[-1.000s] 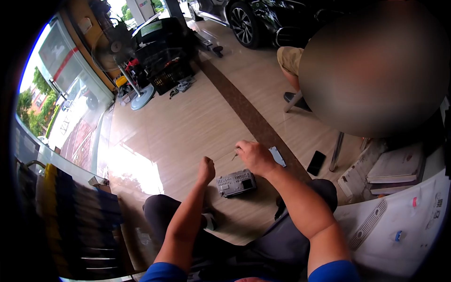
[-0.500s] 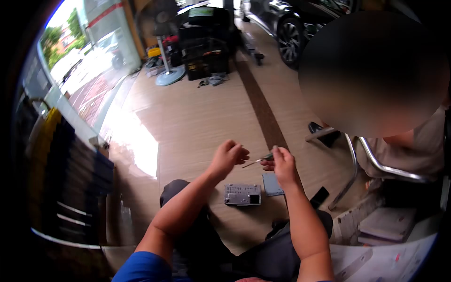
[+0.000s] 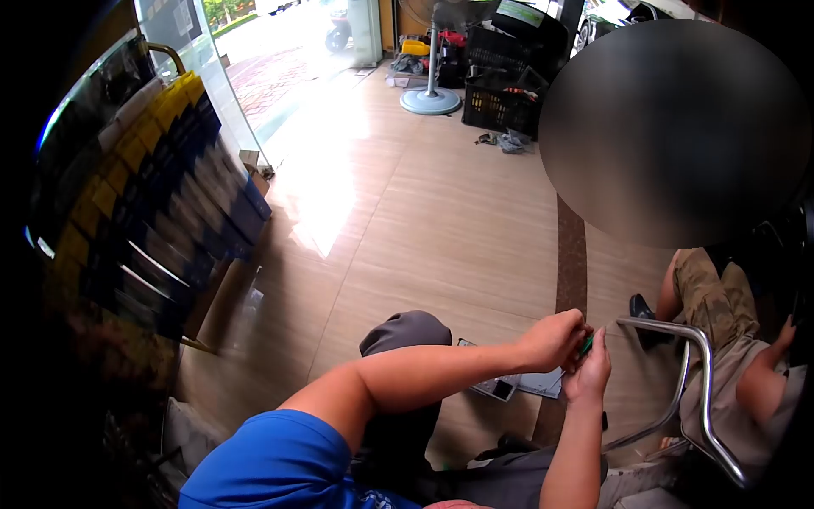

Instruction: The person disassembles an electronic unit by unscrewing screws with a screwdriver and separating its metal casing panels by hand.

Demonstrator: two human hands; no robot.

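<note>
My left hand (image 3: 553, 341) and my right hand (image 3: 588, 370) meet at the right of the middle, their fingers close together. Between them shows a small green piece (image 3: 586, 345), the handle of a thin tool held in my right hand. The fingers of my left hand are closed at the tool; what they pinch is hidden. Below my left forearm a grey metal box (image 3: 498, 387) lies on the floor, partly covered by the arm. A flat light-grey plate (image 3: 541, 384) lies just right of the box, under my hands.
A seated person (image 3: 721, 305) is at the right, beside a bent metal chair frame (image 3: 705, 373). A rack of yellow and blue packets (image 3: 161, 187) stands at the left. Farther back are a fan base (image 3: 431, 100) and a black crate (image 3: 502, 103).
The view has swung left, so the box and plate appear farther right. My left hand has crossed over to my right hand, and the two now meet at the green-handled tool.
</note>
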